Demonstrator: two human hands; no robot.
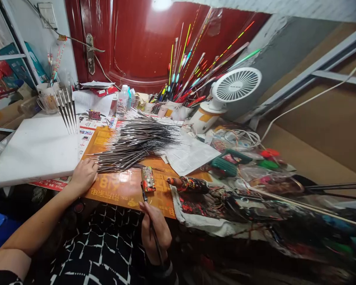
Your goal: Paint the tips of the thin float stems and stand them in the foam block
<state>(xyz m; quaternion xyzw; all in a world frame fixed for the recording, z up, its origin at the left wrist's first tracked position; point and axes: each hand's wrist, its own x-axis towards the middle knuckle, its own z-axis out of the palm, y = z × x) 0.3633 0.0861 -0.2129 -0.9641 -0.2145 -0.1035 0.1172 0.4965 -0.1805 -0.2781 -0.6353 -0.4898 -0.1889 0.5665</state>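
My right hand [156, 229] is closed round the thin dark handle of a paintbrush [153, 233]. The brush's dark head touches or hangs just at the lower edge of a small paint-smeared block [148, 179]. My left hand [84, 174] rests at the left ends of a large pile of slender dark fishing floats [136, 136], its fingers curled together. Whether it pinches one of the floats is hidden. Several similar floats [67, 111] stand upright, stuck in a white foam board [35, 146] to the left.
Behind the pile are a water bottle [122, 101], cups crowded with bright finished floats [180, 79] and a white fan [235, 85]. At right lie a paint-stained tool [188, 184], a stained cloth [201, 221] and tangled cables [240, 138]. An orange sheet [115, 190] covers the table front.
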